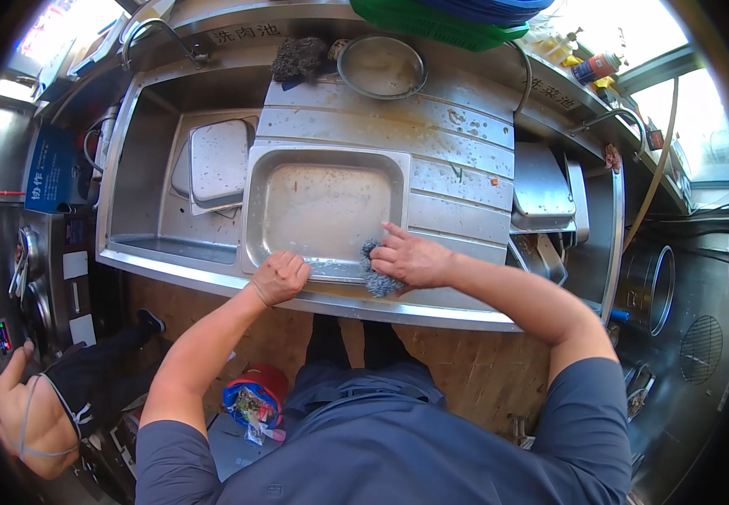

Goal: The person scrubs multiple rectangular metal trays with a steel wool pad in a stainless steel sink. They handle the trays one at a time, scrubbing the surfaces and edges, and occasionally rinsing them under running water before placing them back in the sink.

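Observation:
A rectangular stainless steel pan (326, 208) with cloudy water in it lies before me on the ribbed metal drainboard (459, 218), its left side by the left sink basin. My left hand (281, 278) is closed on the near rim of the pan, left of its middle. My right hand (411, 257) presses a grey scouring pad (377, 278) against the pan's near right corner, with the index finger stretched out over the right rim.
Metal pans lie in the left basin (172, 158) and the right basin (598, 252). Behind stand a round bowl of murky liquid (382, 66), a dark scouring mass (301, 58) and a green basket (446, 28). A lined waste bucket (254, 404) and another person (42, 423) are at lower left.

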Tool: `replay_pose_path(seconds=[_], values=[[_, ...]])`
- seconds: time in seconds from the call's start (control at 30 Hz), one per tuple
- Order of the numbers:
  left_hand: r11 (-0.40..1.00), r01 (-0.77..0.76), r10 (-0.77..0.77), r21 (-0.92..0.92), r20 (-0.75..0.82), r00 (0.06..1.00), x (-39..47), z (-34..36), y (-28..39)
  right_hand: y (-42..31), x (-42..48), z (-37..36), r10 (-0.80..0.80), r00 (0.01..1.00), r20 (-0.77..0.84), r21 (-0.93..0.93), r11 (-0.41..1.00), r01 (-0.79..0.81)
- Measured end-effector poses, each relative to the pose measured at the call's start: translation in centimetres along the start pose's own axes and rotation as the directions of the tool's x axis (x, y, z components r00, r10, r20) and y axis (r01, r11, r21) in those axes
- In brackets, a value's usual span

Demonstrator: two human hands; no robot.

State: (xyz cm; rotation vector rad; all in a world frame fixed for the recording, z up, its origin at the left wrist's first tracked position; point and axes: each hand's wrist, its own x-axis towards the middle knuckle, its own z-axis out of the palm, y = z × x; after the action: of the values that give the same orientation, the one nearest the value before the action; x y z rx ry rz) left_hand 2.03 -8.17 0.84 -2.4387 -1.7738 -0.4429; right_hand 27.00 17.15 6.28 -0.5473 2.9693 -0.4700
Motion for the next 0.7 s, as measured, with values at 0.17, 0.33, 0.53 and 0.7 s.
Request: replay_pose_path(seconds=[0.17,0.33,0.53,0.7], values=[[0.997,-0.08,0.079,0.018,0.038,0.996,1.0,-0.4,-1.2,7.5,0.5,-1.2,-0.197,0.98,-0.024,-0.072,0.978,0.195],[0.998,-0.058,0.058,0.028,0.021,0.998,1.6,-0.7,-1.1,13.8,2.3,-5.8,-0.23,0.972,0.056,-0.302,0.924,0.236],[0.991,0.11,-0.114,0.073,0.05,0.992,2.9,0.1,4.2,7.4,0.5,-7.3,0.063,0.983,0.17,-0.195,0.98,-0.029],[0.926,0.357,-0.354,-0.127,0.04,0.934,5.9,-4.4,6.4,0.4,1.9,-6.3,0.649,0.742,-0.168,0.183,0.76,-0.624]])
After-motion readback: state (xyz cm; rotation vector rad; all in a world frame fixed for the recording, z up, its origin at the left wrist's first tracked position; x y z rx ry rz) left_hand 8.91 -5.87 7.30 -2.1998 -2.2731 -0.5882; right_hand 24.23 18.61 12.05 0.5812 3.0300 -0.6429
